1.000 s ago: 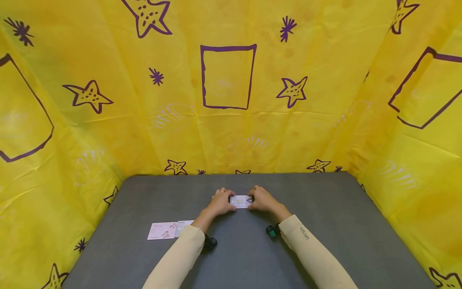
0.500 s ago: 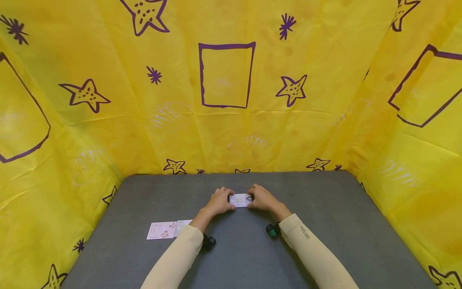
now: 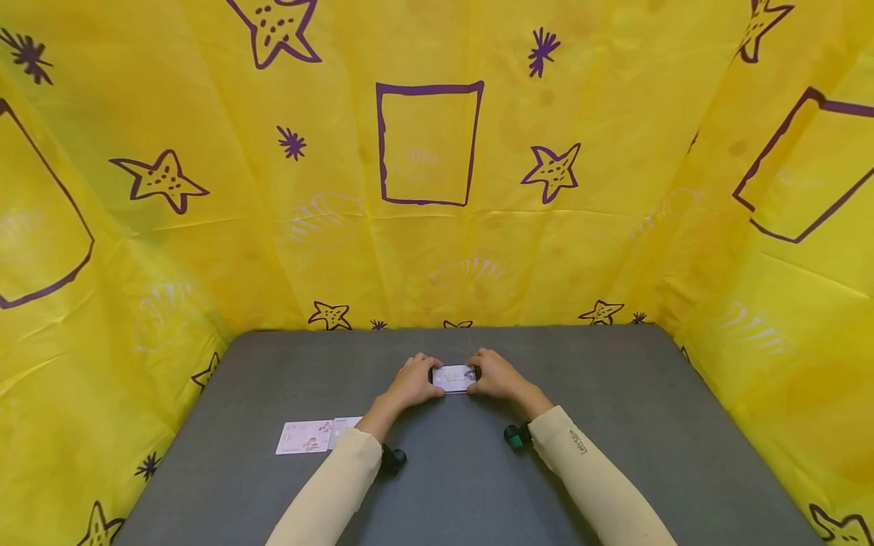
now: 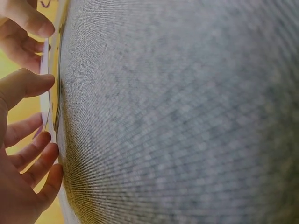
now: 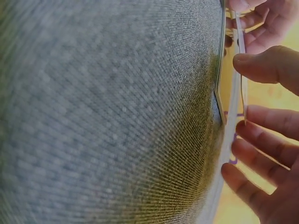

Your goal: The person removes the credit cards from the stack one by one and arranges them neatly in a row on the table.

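Note:
A white card (image 3: 452, 378) with "VIP" lettering and a small dark picture at its right end is held lengthwise between both hands. My left hand (image 3: 413, 381) pinches its left end between thumb and fingers. At the other end my right hand (image 3: 497, 374) grips it the same way. Seen edge-on in the left wrist view, the card (image 4: 45, 100) stands slightly above a thin, dark-edged flat thing (image 4: 59, 93) on the table. The right wrist view also shows a gap beneath the card (image 5: 242, 91). Dark bits peek out at both card ends in the head view.
A pink-and-white card (image 3: 305, 437) lies on the grey table (image 3: 580, 425) at the left. Beside it, a pale card (image 3: 342, 430) is partly covered by the left forearm. Yellow patterned cloth (image 3: 423, 258) encloses the table's back and sides.
The head view has shifted slightly. Both hands keep their hold on the white card, almost in the same place, and the two cards at the left stay put.

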The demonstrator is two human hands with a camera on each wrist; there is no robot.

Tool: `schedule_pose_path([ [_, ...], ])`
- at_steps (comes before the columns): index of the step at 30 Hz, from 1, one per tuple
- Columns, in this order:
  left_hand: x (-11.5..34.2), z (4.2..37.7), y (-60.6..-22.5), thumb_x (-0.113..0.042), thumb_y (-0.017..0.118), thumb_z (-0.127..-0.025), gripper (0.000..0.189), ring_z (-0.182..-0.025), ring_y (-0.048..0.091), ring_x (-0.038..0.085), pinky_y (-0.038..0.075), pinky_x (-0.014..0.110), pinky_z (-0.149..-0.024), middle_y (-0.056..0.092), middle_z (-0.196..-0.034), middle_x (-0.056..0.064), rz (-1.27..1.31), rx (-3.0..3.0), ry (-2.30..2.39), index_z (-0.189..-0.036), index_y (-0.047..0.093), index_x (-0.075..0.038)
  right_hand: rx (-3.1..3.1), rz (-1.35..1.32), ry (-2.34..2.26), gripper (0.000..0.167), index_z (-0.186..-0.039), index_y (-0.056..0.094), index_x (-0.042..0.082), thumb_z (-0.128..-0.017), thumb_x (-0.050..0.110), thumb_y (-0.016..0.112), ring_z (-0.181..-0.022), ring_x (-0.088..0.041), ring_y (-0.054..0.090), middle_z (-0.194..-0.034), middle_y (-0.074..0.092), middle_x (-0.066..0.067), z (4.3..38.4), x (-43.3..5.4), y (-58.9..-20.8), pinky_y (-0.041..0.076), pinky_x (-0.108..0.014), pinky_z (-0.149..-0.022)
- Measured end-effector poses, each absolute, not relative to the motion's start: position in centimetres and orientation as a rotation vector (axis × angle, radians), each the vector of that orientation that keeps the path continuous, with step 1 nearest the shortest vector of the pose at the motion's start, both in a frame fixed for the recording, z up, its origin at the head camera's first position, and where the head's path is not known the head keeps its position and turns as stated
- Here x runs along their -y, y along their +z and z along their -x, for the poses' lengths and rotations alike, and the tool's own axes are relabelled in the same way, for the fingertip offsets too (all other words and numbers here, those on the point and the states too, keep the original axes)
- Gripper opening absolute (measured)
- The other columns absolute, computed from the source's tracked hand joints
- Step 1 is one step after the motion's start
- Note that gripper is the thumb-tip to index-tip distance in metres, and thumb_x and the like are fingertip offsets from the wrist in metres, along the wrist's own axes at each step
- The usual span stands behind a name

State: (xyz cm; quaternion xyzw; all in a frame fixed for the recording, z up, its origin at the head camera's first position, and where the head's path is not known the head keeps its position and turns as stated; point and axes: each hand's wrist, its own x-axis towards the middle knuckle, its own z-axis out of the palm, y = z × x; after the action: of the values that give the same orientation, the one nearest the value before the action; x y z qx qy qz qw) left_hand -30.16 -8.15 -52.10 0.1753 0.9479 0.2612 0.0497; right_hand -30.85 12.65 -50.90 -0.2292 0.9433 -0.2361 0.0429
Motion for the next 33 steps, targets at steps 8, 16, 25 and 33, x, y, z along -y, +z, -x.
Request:
schedule_pose_path([
  [8,8.4,29.9,-52.2,-0.025,0.081,-0.077,0.053,-0.109,0.053,0.030,0.043,0.046,-0.096,0.060,-0.118,0.014,-0.543,-2.911,0.848,-0.122,0.064,-0.003,-2.912,0.702,-0.731,0.046,-0.112,0.070,0.001,-0.072,0.020,0.083,-0.094,-0.023,0.053,-0.102,0.059,-0.009,30.6,-12.6,-51.0,0.046,-0.040,-0.085],
  [16,8.9,29.4,-52.2,-0.024,0.081,-0.075,0.053,-0.112,0.052,0.031,0.043,0.048,-0.097,0.059,-0.119,0.016,-0.520,-2.924,0.970,-0.121,0.064,-0.004,-2.911,0.710,-0.789,0.048,-0.114,0.069,0.002,-0.072,0.019,0.083,-0.094,-0.022,0.052,-0.101,0.058,-0.008,30.2,-12.6,-50.6,0.045,-0.039,-0.084],
  [25,9.4,28.7,-51.9,-0.025,0.081,-0.076,0.053,-0.110,0.051,0.030,0.044,0.048,-0.094,0.058,-0.116,0.014,-0.515,-2.927,0.996,-0.122,0.064,-0.005,-2.939,0.733,-0.799,0.048,-0.115,0.069,0.003,-0.073,0.020,0.083,-0.096,-0.022,0.050,-0.104,0.060,-0.008,29.4,-12.4,-50.2,0.044,-0.038,-0.083],
  [33,9.8,27.9,-51.2,-0.025,0.082,-0.074,0.052,-0.107,0.051,0.029,0.044,0.047,-0.092,0.060,-0.114,0.013,-0.541,-2.961,0.994,-0.119,0.065,-0.005,-2.949,0.783,-0.808,0.047,-0.114,0.069,0.003,-0.073,0.022,0.084,-0.097,-0.022,0.051,-0.104,0.060,-0.008,29.0,-12.5,-50.1,0.045,-0.038,-0.084],
])
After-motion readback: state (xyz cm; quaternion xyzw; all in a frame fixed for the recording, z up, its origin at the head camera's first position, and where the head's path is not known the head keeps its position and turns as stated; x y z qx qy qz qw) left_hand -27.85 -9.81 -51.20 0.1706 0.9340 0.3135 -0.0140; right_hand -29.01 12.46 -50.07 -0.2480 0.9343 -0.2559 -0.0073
